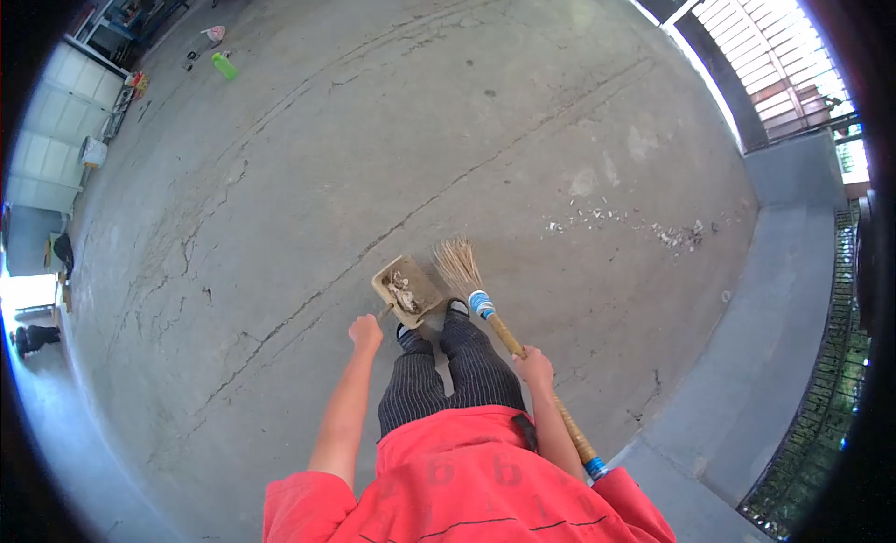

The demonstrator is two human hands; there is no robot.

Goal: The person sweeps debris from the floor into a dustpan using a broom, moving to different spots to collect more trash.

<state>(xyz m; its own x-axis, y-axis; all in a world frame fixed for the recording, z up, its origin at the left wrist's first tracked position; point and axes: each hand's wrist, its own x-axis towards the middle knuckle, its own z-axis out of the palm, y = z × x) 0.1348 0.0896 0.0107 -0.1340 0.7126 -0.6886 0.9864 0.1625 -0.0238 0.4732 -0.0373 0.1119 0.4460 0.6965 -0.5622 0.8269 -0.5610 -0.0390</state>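
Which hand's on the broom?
The right hand, gripping the broom by its handle; the left hand instead holds the dustpan.

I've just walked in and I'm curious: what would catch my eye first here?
Probably the bright red shirt at the bottom, with the left hand holding a dustpan with debris in it and the right hand gripping a broom. Next, pale scraps scattered across the floor at right, then a vivid green bottle at upper left.
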